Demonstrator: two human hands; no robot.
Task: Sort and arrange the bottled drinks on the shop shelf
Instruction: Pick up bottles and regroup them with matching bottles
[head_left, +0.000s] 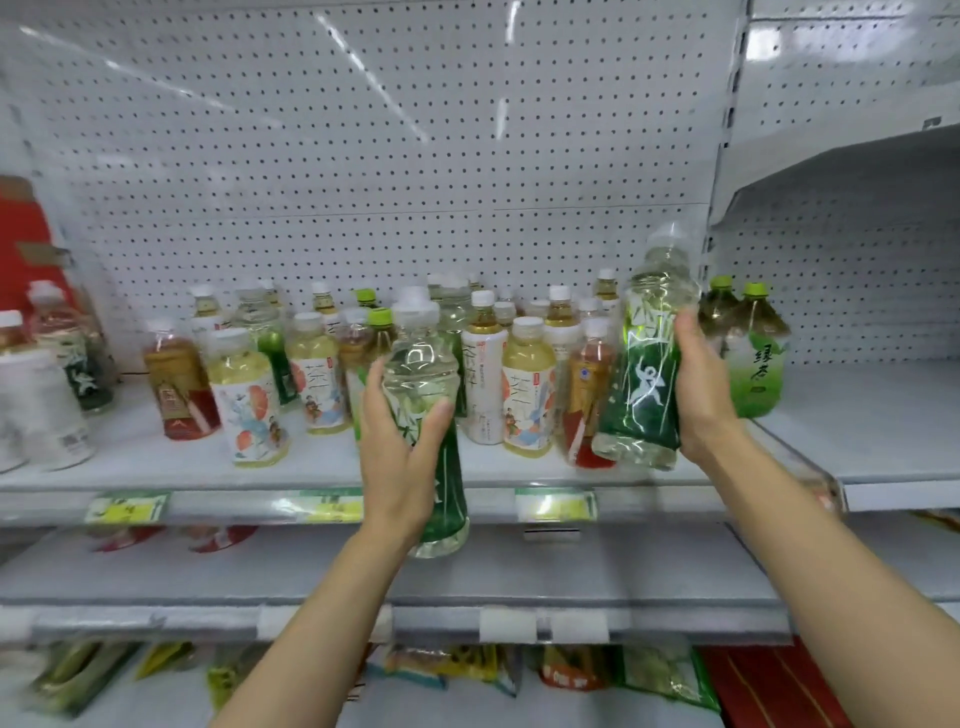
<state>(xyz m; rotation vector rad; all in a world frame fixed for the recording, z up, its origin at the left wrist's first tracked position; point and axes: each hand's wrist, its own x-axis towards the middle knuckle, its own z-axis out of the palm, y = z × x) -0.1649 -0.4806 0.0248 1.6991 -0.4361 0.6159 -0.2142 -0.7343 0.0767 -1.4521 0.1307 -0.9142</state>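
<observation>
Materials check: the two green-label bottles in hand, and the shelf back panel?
Bottle in the left hand: looks like clear glossy plastic; liquid shows through, highlights on the shoulder, printed green film sleeve. Bottle in the right hand: same look, pale cap, probably plastic. Back panel: likely painted sheet metal, a regular grid of punched holes and streaky reflections of the lights; coated board can't be ruled out.

Both arms reach forward, left grip (402, 441) and right grip (698, 384) curled closed.

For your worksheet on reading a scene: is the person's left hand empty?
No. The left hand grips a clear bottle with a dark green label, held in front of the shelf edge.
</observation>
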